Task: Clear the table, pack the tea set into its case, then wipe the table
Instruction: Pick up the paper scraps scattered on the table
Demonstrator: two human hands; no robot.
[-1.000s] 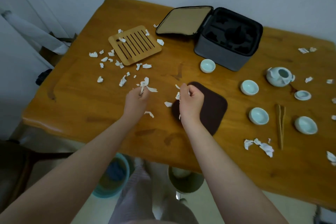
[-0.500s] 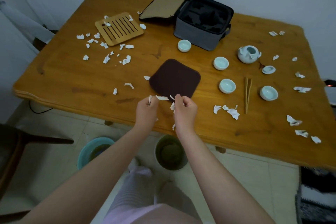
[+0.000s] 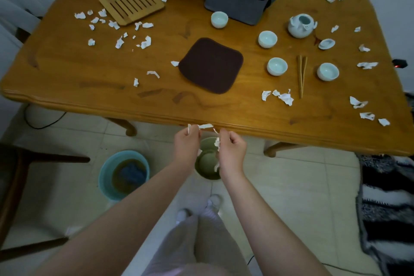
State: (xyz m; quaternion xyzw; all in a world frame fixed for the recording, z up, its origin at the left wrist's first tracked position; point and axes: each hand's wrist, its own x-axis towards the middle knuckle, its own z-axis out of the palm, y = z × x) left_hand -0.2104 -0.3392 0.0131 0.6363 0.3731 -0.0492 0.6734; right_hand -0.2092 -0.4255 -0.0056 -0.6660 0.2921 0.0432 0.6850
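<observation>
White crumpled paper scraps [image 3: 205, 126]: your left hand [image 3: 186, 144] and right hand [image 3: 231, 149] pinch them; under your fingers a round green bin [image 3: 207, 163], beyond them the glossy wooden table [image 3: 112, 87].

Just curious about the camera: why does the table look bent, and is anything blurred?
Head view: the wide lens bows the table at its edges; light is dim and soft, without hard shadows; the left hand, right hand and their scraps look slightly blurred.

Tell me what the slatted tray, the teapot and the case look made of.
Slatted tray: probably bamboo, matte, pale tan with cut slots. Teapot: likely glazed ceramic, its pale blue-green surface smooth. Case: grey fabric-looking shell, matte; dark moulded insert, perhaps foam.
</observation>
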